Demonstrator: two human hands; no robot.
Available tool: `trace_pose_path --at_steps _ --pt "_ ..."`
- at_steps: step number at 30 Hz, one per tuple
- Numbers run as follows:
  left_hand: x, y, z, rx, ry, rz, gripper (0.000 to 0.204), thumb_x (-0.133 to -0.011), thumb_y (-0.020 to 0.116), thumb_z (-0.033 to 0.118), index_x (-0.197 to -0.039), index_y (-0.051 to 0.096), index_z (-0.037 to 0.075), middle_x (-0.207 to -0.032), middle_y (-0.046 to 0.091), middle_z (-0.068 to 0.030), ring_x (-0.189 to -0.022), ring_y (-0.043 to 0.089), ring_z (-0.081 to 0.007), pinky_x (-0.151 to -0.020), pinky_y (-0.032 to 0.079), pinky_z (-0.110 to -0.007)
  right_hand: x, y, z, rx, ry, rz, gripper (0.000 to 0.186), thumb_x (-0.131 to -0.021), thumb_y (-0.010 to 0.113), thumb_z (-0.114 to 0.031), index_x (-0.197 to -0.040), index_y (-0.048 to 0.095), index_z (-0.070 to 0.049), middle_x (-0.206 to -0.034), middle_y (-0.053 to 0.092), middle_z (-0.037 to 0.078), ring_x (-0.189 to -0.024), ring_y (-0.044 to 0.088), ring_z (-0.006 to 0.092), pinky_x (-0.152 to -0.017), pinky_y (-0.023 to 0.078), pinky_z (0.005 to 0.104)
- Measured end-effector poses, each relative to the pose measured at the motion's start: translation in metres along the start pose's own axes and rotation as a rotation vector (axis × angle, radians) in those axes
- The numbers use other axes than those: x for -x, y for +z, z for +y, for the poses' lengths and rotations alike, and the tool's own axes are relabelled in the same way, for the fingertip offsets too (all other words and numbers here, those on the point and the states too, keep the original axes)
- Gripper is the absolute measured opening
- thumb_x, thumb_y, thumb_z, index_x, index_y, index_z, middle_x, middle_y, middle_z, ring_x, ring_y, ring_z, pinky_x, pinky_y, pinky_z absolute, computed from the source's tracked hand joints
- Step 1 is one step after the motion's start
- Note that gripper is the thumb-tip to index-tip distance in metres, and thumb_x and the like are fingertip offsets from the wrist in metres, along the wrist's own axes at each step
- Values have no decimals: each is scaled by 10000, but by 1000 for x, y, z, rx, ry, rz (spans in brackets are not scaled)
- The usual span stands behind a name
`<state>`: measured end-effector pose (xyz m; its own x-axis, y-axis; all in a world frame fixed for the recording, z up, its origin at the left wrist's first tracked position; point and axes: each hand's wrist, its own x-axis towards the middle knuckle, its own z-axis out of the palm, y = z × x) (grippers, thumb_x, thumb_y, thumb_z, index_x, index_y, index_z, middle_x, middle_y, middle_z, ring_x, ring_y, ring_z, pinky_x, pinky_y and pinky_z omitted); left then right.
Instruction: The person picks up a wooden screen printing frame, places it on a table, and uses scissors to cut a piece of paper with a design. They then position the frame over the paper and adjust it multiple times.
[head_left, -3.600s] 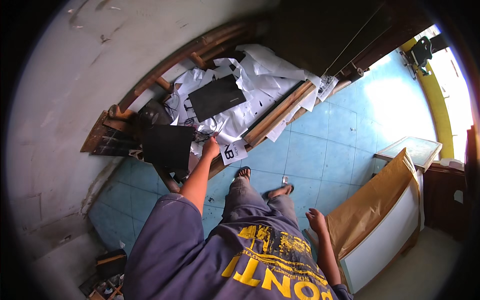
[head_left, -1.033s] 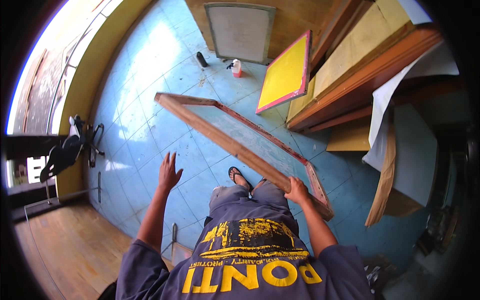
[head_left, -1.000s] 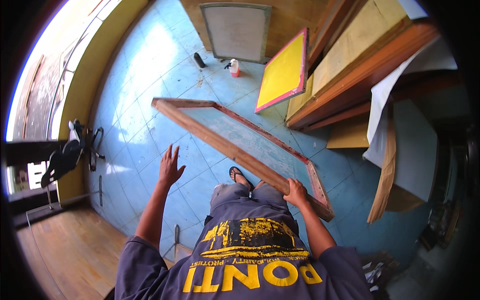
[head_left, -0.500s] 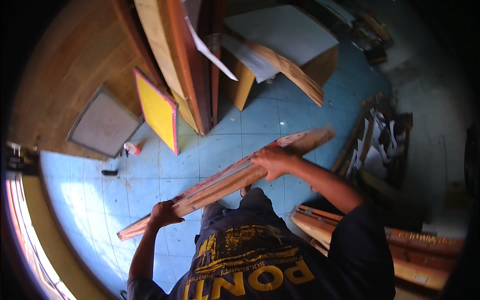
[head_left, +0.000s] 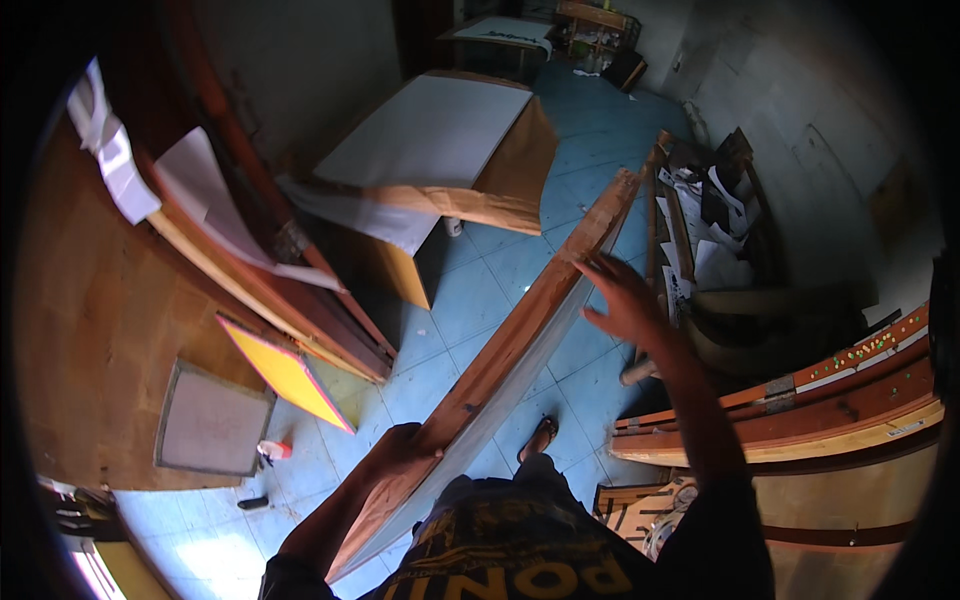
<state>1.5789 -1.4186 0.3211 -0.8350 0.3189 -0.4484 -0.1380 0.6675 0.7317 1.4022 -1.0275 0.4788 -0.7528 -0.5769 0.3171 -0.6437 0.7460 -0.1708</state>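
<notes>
A long wooden-framed screen (head_left: 500,358), with a pale, see-through sheet inside its reddish-brown frame, slants across in front of my body. I see it nearly edge-on; its near end is at the lower left and its far end at the upper right. My left hand (head_left: 402,450) is closed around the near part of the frame. Farther up, my right hand (head_left: 630,310) has its fingers stretched and thumb apart, the fingertips at the frame's edge. The sheet's lower part is hidden behind my shirt.
Left, a yellow panel with a pink edge (head_left: 285,372) and a grey framed panel (head_left: 215,418) lean near a wooden door (head_left: 110,330). Ahead stands a table with a white top (head_left: 425,130). A bin of crumpled paper (head_left: 715,225) and stacked wooden frames (head_left: 780,410) are on the right.
The screen has swung from lying across me to a steeper slant, its far end now pointing ahead. My right hand's fingers have loosened and spread. The view has turned toward the room ahead.
</notes>
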Motion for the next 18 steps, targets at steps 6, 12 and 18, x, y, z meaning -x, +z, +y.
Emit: trace_pose_path --at_steps 6,12,18 --pt "-140 3 88 -117 8 -7 724 -759 632 652 -1013 643 -25 -921 662 -200 -866 631 -303 -769 474 -396 188 78 59 -428 564 155 523 -757 753 -189 -1227 556 -72 -1276 544 158 -1207 504 319 -1022 394 404" --pt "-275 3 182 -59 -162 -39 672 -800 612 616 -993 647 -26 -875 652 -165 -811 599 -246 -756 461 -387 261 113 103 -697 988 145 466 -744 748 -114 -1172 579 -43 -1177 607 147 -1117 563 294 -939 440 386" --pt "-392 -15 243 88 -163 -6 660 -793 642 590 -953 650 -50 -835 640 -131 -773 571 -190 -706 452 -347 209 89 250 -504 975 221 454 -739 748 -82 -1160 582 -48 -1177 600 130 -1097 558 273 -910 448 372"
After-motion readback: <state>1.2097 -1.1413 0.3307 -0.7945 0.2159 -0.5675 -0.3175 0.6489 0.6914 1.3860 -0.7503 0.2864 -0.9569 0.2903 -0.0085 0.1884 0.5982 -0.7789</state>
